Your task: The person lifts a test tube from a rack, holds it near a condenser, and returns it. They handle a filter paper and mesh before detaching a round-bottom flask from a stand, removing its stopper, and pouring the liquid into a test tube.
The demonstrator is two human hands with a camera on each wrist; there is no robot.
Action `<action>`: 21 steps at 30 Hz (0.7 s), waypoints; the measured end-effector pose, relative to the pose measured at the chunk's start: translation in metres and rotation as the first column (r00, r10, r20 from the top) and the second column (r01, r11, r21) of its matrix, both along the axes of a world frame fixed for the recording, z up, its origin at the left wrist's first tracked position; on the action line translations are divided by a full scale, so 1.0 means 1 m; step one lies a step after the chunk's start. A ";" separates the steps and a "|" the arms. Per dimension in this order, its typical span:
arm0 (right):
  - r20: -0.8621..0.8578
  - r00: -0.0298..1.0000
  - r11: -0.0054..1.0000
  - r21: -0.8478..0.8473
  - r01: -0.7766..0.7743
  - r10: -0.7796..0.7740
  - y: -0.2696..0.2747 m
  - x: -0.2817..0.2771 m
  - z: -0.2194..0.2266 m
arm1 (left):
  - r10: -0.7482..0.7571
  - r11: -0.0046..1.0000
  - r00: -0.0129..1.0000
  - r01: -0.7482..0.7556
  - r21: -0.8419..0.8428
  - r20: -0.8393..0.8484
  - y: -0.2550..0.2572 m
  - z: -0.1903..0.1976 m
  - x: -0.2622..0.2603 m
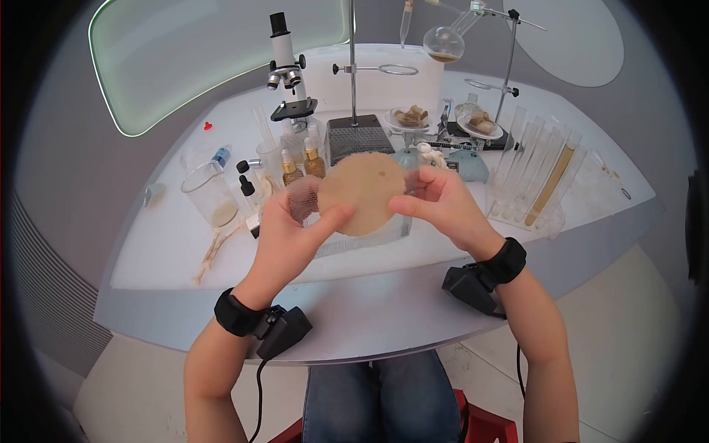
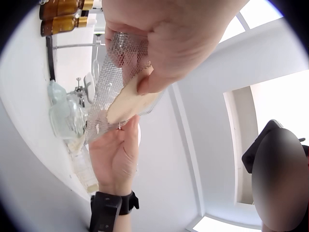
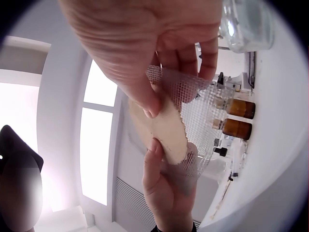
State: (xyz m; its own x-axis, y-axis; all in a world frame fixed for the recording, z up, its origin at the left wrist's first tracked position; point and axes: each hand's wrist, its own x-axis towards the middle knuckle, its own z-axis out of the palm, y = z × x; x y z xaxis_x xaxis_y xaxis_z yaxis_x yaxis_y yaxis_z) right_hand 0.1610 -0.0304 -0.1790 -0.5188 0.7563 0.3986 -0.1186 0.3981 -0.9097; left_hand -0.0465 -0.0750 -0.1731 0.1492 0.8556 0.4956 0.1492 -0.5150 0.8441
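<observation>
Above the near edge of the white bench [image 1: 170, 251], we hold a tan disc [image 1: 363, 193] flat against a square of wire mesh [image 1: 304, 199], both lifted clear of the surface. Left hand [image 1: 292, 236] pinches the disc's left rim, thumb on the front face, fingers curled behind the mesh. Right hand [image 1: 443, 203] pinches the opposite rim the same way. We judge the two-sided grip keeps the thin disc from sagging or sliding off its backing; the left wrist view shows the disc edge-on [image 2: 130, 99], lying tight on the mesh [image 2: 108, 87].

Room: open bench lies below and toward us. Behind the disc it is crowded: amber dropper bottles [image 1: 303, 164], a glass beaker [image 1: 210, 196] to the left, a test-tube rack [image 1: 539, 184] to the right, a microscope [image 1: 289, 74] and ring stand [image 1: 353, 74] farther back. Pulling toward us looks the freest path; any push forward risks the bottles.
</observation>
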 end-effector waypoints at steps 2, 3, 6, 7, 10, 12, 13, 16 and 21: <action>-0.020 0.998 0.998 0.039 0.054 -0.053 0.004 0.000 -0.002 | -0.003 1.000 0.997 0.004 -0.011 0.072 0.001 0.000 -0.001; -0.033 0.996 0.992 0.093 0.091 -0.088 0.005 -0.001 -0.003 | -0.015 1.000 0.999 0.015 -0.002 0.043 0.002 -0.001 -0.002; -0.014 0.989 0.981 0.122 0.151 -0.150 0.006 0.001 -0.002 | -0.044 0.999 0.999 0.044 0.010 0.021 0.005 -0.003 -0.004; 0.023 0.983 0.979 0.094 0.178 -0.181 0.006 0.002 -0.002 | -0.067 0.998 0.997 0.066 0.011 0.030 0.005 -0.003 -0.004; 0.111 0.987 0.986 -0.103 0.127 -0.116 -0.007 0.005 0.012 | -0.048 0.998 0.992 0.053 -0.041 0.112 0.002 0.001 -0.004; 0.094 0.986 0.984 -0.100 0.150 -0.140 -0.005 0.004 0.009 | -0.056 0.997 0.990 0.061 -0.036 0.128 0.001 0.001 -0.003; 0.080 0.983 0.980 -0.099 0.173 -0.165 -0.005 0.004 0.008 | -0.064 0.997 0.987 0.070 -0.033 0.144 0.001 0.002 -0.003; -0.014 0.988 0.983 -0.102 0.154 -0.156 -0.007 0.002 0.008 | -0.091 0.991 0.982 0.105 -0.077 0.165 0.002 0.001 -0.003; -0.052 0.995 0.996 -0.030 0.082 -0.084 -0.007 0.007 0.007 | -0.138 0.976 0.957 0.175 -0.128 0.254 0.004 0.000 -0.005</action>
